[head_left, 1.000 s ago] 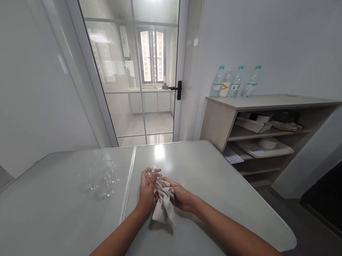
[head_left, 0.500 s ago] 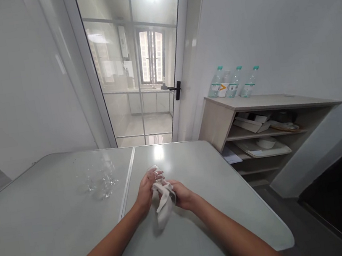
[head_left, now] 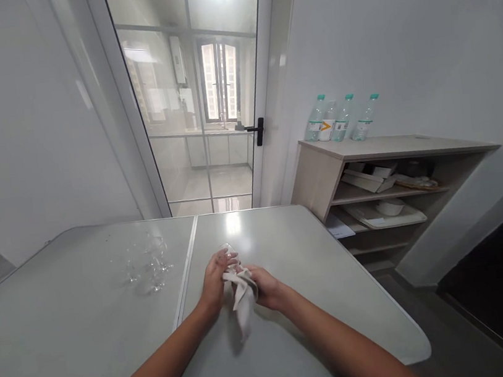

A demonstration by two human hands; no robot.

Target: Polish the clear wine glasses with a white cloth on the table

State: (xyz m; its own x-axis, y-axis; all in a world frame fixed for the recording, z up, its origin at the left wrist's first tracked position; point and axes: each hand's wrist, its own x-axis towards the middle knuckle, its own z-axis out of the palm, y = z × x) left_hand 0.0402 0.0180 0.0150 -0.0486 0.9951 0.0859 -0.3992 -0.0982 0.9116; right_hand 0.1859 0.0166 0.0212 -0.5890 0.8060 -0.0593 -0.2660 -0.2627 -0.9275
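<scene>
My left hand (head_left: 216,279) is closed around a clear drinking glass (head_left: 228,250), whose rim shows past the fingers. A white cloth (head_left: 245,298) is bunched against the near end of the glass and hangs down over the table. On its right side, my right hand (head_left: 264,285) grips the cloth; some of its fingers are hidden behind the folds. Several clear stemmed glasses (head_left: 154,266) stand in a cluster on the left part of the table, apart from both hands.
The pale table (head_left: 333,302) has a metal seam (head_left: 184,279) left of my hands. Behind it is a glazed door (head_left: 204,157) with a black handle (head_left: 260,131). At the right, a wooden shelf unit (head_left: 319,169) carries several plastic bottles (head_left: 364,119) on top.
The cloth's hanging end has swung slightly to the right and hangs straighter. Both hands keep their hold in nearly the same place. The view has shifted slightly.
</scene>
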